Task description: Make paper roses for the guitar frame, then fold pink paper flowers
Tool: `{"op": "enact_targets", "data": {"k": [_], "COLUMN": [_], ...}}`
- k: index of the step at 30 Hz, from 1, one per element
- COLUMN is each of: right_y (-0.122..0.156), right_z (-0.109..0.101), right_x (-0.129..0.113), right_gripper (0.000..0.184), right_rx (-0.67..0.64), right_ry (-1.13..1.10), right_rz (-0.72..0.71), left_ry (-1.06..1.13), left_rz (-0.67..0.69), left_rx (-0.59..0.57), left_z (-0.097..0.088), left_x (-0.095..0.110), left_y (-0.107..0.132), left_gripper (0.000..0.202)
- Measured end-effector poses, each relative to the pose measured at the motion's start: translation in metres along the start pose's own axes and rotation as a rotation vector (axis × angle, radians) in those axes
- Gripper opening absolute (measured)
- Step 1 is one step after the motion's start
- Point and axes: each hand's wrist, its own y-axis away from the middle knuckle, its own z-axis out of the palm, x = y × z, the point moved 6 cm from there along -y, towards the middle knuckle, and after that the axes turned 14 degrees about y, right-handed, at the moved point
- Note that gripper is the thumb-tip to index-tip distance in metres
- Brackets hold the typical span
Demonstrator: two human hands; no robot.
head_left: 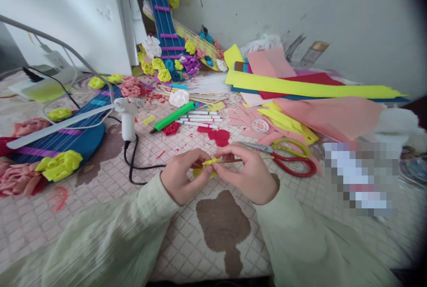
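Observation:
In the middle of the table, my left hand (pixel 185 176) pinches a small piece of yellow paper (pixel 210 161). Close against it, my right hand (pixel 245 173) is closed on a thin wooden stick (pixel 266 158), whose far end sticks out to the right. The yellow paper lies around the stick's left end, and the fingertips of both hands meet there. More yellow shows below the fingers, partly hidden. Just right of my right hand lie scissors (pixel 293 165) with red and yellow handles. Red paper pieces (pixel 219 137) rest beyond my fingers.
A white glue gun (pixel 128 120) with a black cord stands left. Blue paper guitars (pixel 83 138) with yellow and pink paper flowers lie left and lean at the back. A green marker (pixel 175 116), white pens (pixel 200 119), a tape roll (pixel 260 125) and yellow strips (pixel 310 85) lie beyond.

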Motion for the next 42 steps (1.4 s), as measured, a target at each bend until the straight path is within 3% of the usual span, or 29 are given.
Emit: {"op": "enact_targets", "data": {"k": [5,11,21,27,31,37,42], "right_y": [-0.001,0.002,0.004,0.004,0.005,0.005,0.004], "right_z": [0.002,0.005,0.003,0.007,0.007,0.004,0.004], "right_x": [0.003,-0.002,-0.006,-0.007,-0.006,-0.006,-0.006], "right_gripper": [0.011,0.011,0.01,0.011,0.012,0.011,0.01], "right_rx": [-0.038,-0.011,-0.004,-0.026,-0.025,-0.009,-0.009], "right_ry": [-0.021,0.051,0.062,0.093,0.096,0.106,0.118], "right_rz": [0.032,-0.042,-0.048,-0.06,-0.06,-0.06,-0.065], "left_ry": [0.0,0.011,0.096,0.128,0.099,0.223,0.255], "left_rz": [0.005,0.021,-0.087,-0.062,-0.003,-0.155,-0.139], "left_rx": [0.021,0.083,0.193,0.113,0.179,0.203,0.15], "left_z": [-0.001,-0.005,-0.01,-0.007,-0.012,-0.011,-0.009], "left_x": [-0.001,0.004,0.001,0.004,0.007,-0.007,-0.005], "left_y": [0.0,-0.002,0.002,0.0,-0.003,-0.005,-0.004], "left_gripper": [0.016,0.016,0.013,0.008,0.01,0.011,0.012]}}
